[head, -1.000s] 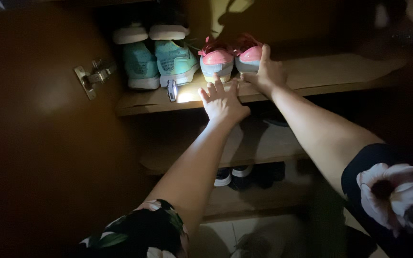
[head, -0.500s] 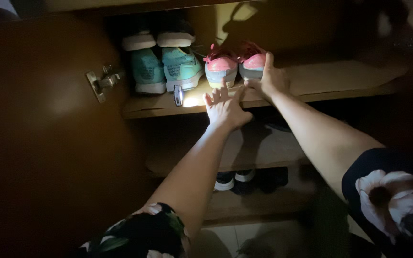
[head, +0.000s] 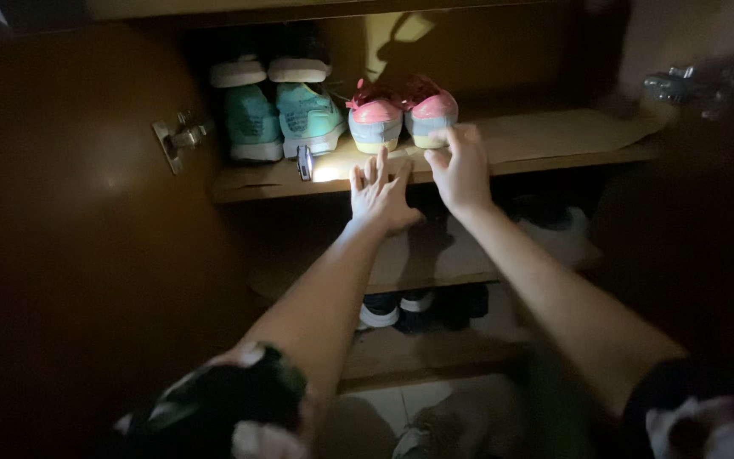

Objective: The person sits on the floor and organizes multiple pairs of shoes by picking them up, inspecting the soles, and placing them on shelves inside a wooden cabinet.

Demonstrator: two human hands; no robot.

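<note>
Closest to the camera are two bare forearms coming out of dark floral sleeves, reaching into a dim shoe cabinet. Down low there's a bottom shelf with dark shoes point(head: 401, 308) with white soles, mostly in shadow. Further in, the left hand point(head: 380, 197) is open with fingers spread, lying flat at the front edge of the upper shelf point(head: 545, 140), holding nothing. The right hand point(head: 462, 166) is just beside it to the right, also open with fingers loosely curled, hovering over the shelf edge right in front of the pink shoes point(head: 403, 115), not gripping them; can't tell if a fingertip touches. The pink pair sits mid-shelf, toes facing out. Left of the hands a small light point(head: 306, 161) sits on the shelf edge, glowing. Left of the pink pair are teal shoes point(head: 282, 115). Far left, the open door has a metal hinge point(head: 177, 136).
</note>
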